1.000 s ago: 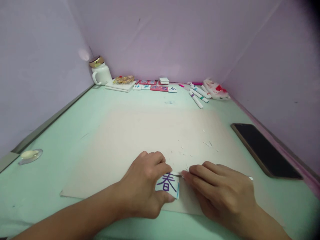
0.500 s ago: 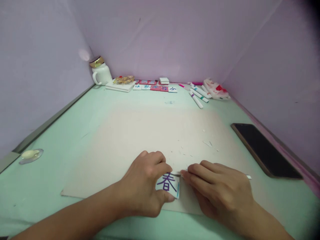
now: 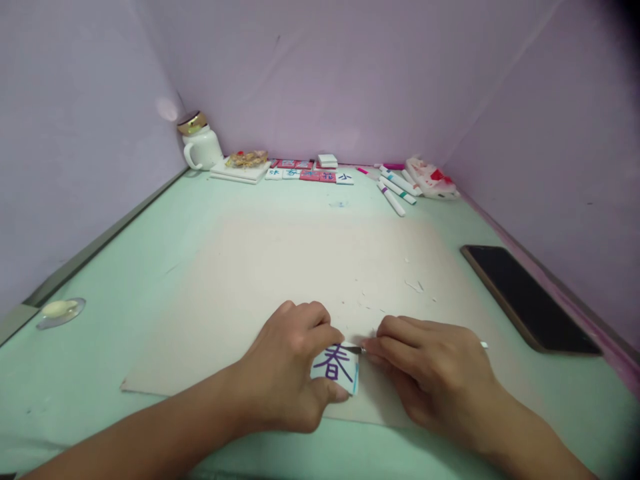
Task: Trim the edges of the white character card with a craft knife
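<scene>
A small white square card (image 3: 333, 365) with a purple written character and a blue right edge lies on the pale board (image 3: 280, 253). My left hand (image 3: 297, 370) grips it by its top and bottom edges between fingers and thumb. My right hand (image 3: 430, 370) is closed around a thin craft knife (image 3: 355, 349). Its dark blade points left and touches or lies over the card's upper right edge. Most of its handle is hidden in my fingers; a white end shows behind the hand.
Thin white shavings (image 3: 414, 287) are scattered on the board. A phone (image 3: 527, 297) lies to the right. Markers (image 3: 397, 190), a plastic bag (image 3: 433, 180), lettered cards (image 3: 310, 175) and a white mug (image 3: 203, 148) line the back. At left sits a small clear dish (image 3: 61, 312).
My right hand has shifted slightly, and more of the dark knife blade shows over the card's top edge. My left hand and the card have stayed almost still.
</scene>
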`<state>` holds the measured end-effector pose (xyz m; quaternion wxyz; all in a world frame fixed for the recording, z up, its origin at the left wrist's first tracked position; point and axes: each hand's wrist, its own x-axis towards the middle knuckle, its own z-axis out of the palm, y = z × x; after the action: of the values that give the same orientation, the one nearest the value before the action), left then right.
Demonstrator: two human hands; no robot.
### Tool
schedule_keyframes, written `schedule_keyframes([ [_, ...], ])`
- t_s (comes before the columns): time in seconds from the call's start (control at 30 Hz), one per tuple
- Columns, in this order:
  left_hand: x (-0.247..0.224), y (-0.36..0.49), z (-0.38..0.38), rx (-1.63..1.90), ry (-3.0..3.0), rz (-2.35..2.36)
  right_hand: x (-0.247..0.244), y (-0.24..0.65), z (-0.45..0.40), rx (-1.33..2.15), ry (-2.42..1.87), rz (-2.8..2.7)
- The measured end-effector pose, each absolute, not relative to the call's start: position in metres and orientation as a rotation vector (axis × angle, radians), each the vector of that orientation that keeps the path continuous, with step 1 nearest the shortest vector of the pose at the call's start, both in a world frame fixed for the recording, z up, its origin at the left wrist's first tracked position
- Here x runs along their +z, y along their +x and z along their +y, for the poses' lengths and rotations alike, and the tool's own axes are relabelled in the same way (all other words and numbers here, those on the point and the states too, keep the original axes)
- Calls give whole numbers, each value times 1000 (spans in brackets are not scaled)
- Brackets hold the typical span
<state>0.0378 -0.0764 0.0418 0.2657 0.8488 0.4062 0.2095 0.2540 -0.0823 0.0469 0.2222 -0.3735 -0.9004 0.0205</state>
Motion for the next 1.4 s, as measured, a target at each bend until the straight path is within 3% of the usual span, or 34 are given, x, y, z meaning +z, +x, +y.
schedule_keyframes([
  [1.4,43,37,-77,599,2303,1082,47,260,-74,325,-1069,-2559],
])
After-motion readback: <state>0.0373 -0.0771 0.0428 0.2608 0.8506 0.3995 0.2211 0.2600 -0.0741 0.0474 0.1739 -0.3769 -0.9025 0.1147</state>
